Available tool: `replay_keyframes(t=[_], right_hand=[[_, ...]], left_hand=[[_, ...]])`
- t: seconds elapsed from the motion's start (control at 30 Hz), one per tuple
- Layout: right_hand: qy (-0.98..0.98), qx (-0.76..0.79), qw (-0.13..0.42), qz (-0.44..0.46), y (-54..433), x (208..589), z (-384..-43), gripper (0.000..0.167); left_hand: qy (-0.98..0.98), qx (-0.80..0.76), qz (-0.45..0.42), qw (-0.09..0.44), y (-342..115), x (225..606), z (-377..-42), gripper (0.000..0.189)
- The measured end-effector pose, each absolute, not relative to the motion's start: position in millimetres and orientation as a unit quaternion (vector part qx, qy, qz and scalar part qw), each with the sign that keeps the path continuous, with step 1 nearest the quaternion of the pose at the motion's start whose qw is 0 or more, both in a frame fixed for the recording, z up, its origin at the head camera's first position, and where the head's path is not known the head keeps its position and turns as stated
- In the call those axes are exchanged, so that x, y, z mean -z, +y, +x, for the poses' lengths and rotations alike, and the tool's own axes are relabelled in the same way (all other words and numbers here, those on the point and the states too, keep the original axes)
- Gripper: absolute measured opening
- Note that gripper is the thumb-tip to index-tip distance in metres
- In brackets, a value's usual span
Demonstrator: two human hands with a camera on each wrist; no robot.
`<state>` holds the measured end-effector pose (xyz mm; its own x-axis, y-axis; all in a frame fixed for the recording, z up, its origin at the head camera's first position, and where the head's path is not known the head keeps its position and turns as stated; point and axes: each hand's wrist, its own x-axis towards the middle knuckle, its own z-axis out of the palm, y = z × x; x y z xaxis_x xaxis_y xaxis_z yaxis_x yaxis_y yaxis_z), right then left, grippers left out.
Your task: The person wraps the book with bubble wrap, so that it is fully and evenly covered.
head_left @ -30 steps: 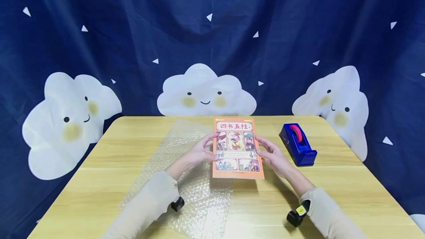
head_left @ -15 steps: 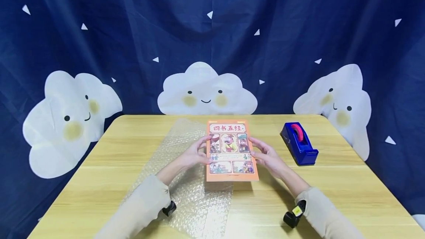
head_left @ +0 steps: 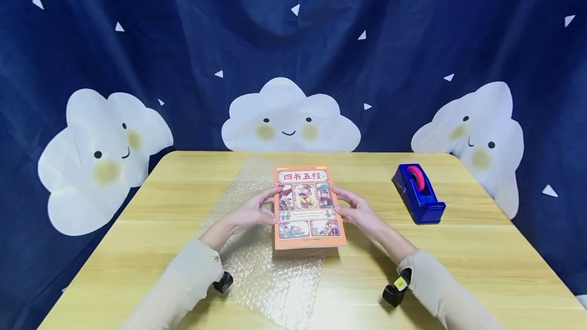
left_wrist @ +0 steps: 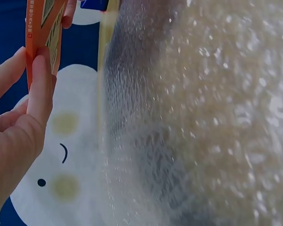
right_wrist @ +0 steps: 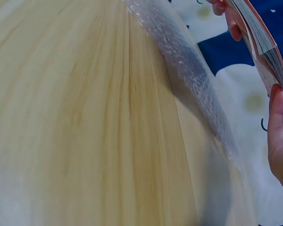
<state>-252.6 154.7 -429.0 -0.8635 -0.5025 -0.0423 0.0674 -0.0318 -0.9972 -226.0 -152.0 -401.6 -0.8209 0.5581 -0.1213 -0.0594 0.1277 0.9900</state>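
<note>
An orange paperback book (head_left: 308, 218) with cartoon panels and red Chinese characters on its cover is held up above the table. My left hand (head_left: 251, 213) grips its left edge, thumb on the cover side. On the opposite edge, my right hand (head_left: 362, 213) pinches the book in the same way. In the left wrist view the book's spine and back (left_wrist: 35, 28) show between thumb and fingers. The right wrist view shows the page edges (right_wrist: 262, 40), slightly fanned. Beneath the book lies a sheet of bubble wrap (head_left: 275, 284), partly covered by the book and left arm.
A blue tape dispenser (head_left: 419, 197) with a pink roll stands at the right of the wooden table (head_left: 481, 264). A dark blue curtain (head_left: 192, 24) with smiling white clouds hangs behind the table's far edge.
Both hands have carried the book to the left, further over the bubble wrap. The head view has shifted slightly. The tape dispenser and the wrap stay in place on the table.
</note>
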Motion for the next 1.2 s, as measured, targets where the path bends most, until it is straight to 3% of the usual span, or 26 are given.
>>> replay_keyframes(t=[0.77,1.2], right_hand=[[0.695,0.642,0.247,-0.207,102,432,-265,0.061],[0.709,0.622,0.256,-0.213,91,434,-273,0.060]], left_hand=[[0.702,-0.660,0.122,0.238,-197,411,-206,0.089],[0.719,-0.650,0.095,0.226,-201,419,-203,0.093]])
